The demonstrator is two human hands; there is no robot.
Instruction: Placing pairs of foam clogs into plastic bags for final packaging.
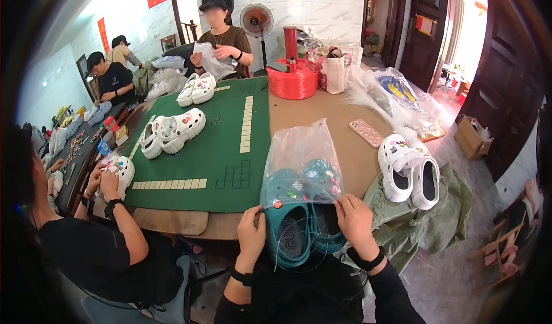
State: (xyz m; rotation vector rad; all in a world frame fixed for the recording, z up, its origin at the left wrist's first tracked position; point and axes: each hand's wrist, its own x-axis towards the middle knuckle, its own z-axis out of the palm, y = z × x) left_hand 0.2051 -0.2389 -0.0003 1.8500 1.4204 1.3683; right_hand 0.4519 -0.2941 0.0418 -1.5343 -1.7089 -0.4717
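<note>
A pair of teal clogs (286, 223) with small colourful charms lies at the table's near edge, toes pointing away from me. A clear plastic bag (302, 143) covers their toe halves, while the heel ends stick out of its mouth. My left hand (252, 230) pinches the left side of the bag's mouth, beside the left clog. On the other side, my right hand (355, 219) grips the right edge of the mouth. Thin clear strands hang over the heels.
White clogs (402, 171) stand at the right on a green woven sack (451, 212). More white clogs (172, 131) sit on the green mat (230, 174). A pink phone (366, 133) and a red twine roll (295, 82) lie farther back. Co-workers sit left and across.
</note>
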